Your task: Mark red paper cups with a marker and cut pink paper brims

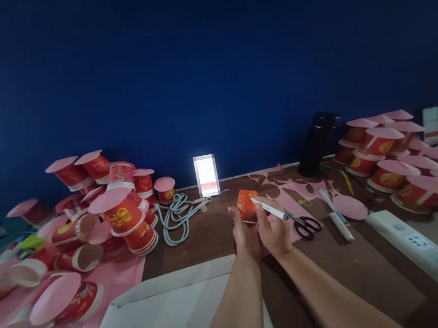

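My left hand (246, 238) grips a red paper cup (247, 204) and keeps it over the dark table. My right hand (276, 233) is closed around a white pen-like tube (268, 208), its tip at the cup's side; whether the tip touches cannot be made out. Beside the right hand lie black-handled scissors (307, 226) on pink paper scraps (287, 194). Further right are a white tube (343, 228), a slim white-and-blue stick (326, 199) and a pink paper disc (349, 207).
Red cups with pink discs are piled at left (119, 212) and stacked at right (384, 140). A pale blue cable (176, 222), a lit phone (206, 174), a black bottle (318, 143), a power strip (425, 252) and a white board (174, 319) surround the hands.
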`<state>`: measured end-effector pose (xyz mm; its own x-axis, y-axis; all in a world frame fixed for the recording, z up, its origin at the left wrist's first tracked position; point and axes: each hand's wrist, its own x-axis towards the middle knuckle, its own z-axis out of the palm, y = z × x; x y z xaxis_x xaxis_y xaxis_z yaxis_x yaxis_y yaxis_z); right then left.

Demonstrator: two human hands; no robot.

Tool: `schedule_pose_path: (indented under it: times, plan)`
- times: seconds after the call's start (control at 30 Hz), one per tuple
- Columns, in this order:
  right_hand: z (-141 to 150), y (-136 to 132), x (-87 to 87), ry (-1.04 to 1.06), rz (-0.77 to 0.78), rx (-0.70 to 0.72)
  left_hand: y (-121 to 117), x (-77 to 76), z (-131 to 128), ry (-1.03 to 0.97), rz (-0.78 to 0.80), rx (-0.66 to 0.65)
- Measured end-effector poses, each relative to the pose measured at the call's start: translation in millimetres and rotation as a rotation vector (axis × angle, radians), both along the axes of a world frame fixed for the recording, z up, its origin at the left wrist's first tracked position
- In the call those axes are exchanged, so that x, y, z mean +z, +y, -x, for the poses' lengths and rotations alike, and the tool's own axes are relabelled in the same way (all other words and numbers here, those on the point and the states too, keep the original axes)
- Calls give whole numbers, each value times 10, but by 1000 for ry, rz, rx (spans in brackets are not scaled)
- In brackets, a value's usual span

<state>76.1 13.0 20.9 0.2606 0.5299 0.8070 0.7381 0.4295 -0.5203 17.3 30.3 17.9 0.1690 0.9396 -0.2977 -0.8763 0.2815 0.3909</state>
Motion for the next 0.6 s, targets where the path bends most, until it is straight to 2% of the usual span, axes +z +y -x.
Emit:
schedule_pose_path:
  times: [0.4, 0.6]
  plan:
    - [-8, 14, -11, 1, 22, -8, 2, -13, -12, -6, -2, 15]
    - [-17, 18, -31, 14, 36, -27, -1, 8, 17, -43, -37, -48]
